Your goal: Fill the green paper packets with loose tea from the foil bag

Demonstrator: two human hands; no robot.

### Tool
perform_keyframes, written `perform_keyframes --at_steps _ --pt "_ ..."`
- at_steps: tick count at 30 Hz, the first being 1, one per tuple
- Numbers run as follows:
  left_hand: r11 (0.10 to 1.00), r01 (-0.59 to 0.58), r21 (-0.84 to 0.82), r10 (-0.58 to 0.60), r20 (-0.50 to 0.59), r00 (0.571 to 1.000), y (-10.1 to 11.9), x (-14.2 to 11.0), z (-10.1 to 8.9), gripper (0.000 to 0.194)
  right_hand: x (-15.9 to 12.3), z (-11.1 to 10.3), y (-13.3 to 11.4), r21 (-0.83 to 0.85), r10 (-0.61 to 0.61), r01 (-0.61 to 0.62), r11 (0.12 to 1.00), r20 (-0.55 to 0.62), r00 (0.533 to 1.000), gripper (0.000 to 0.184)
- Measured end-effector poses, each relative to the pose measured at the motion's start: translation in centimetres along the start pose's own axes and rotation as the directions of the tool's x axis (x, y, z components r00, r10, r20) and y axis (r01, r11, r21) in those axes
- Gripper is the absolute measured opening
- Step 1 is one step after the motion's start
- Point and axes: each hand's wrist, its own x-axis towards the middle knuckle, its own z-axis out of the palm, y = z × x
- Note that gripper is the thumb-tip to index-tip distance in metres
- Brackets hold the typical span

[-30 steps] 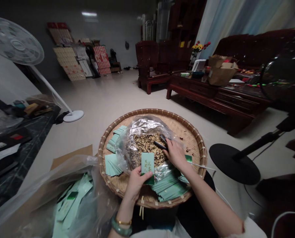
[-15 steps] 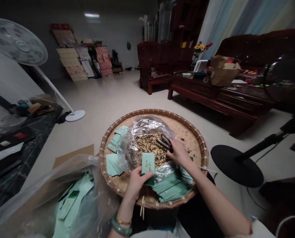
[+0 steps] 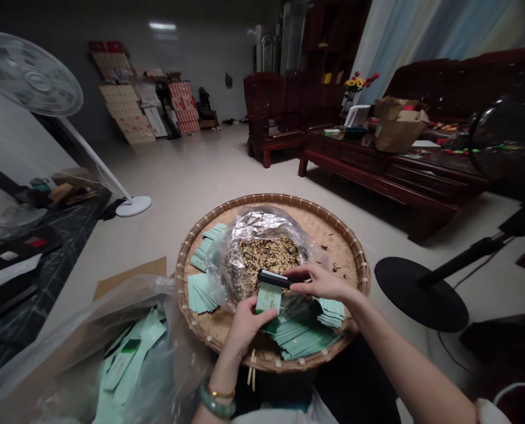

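My left hand [image 3: 247, 327] pinches a small mint-green packet [image 3: 269, 299] with gold lettering by its darker green lower end. In my right hand [image 3: 318, 281] is a black handheld bag sealer [image 3: 275, 278], lying across the packet's top edge; its jaws look closed there. Behind them, an opened clear plastic bag [image 3: 231, 247] holds a loose dark and golden dried mix [image 3: 269, 253]. A round woven bamboo tray [image 3: 346, 235] carries the bag. Fanned green packets [image 3: 304, 338] lie at its front right, and more packets [image 3: 200, 294] along its left side.
Left of the tray, a large clear plastic bag [image 3: 156, 359] contains more green packets. A white standing fan [image 3: 132, 206] is at the far left, and a black stand base [image 3: 421, 294] on the right. A dark wooden low table [image 3: 390, 182] stands behind.
The bag sealer, earlier held with its jaws apart over the dried mix, has swung down and left onto the packet's top. The packet has shifted slightly right and tilted.
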Motion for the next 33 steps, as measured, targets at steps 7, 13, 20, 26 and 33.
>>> perform_keyframes --at_steps 7,13,20,26,33 --pt "1.000 0.007 -0.001 -0.007 0.003 1.000 0.0 -0.1 0.0 0.036 0.7 0.7 0.4 0.035 -0.025 0.026 0.999 -0.018 1.000 0.037" --pt "0.998 0.051 0.037 -0.051 -0.001 0.999 -0.1 -0.1 -0.2 0.035 0.5 0.5 0.3 0.016 -0.026 0.027 1.000 -0.083 0.996 0.036" --pt "0.997 0.068 0.020 -0.068 -0.014 0.998 -0.3 -0.2 -1.1 0.036 0.8 0.0 1.1 0.033 0.002 0.003 0.999 -0.154 0.988 0.039" --pt "0.997 0.076 0.025 -0.074 -0.063 0.995 -0.7 -0.1 -1.8 0.040 0.9 0.1 1.0 0.028 -0.012 0.017 0.999 -0.184 0.983 0.035" --pt "0.996 0.034 0.082 -0.023 -0.123 0.992 -0.7 0.0 -2.2 0.045 0.8 -0.1 1.1 0.171 0.051 -0.030 0.985 -0.118 0.992 0.044"
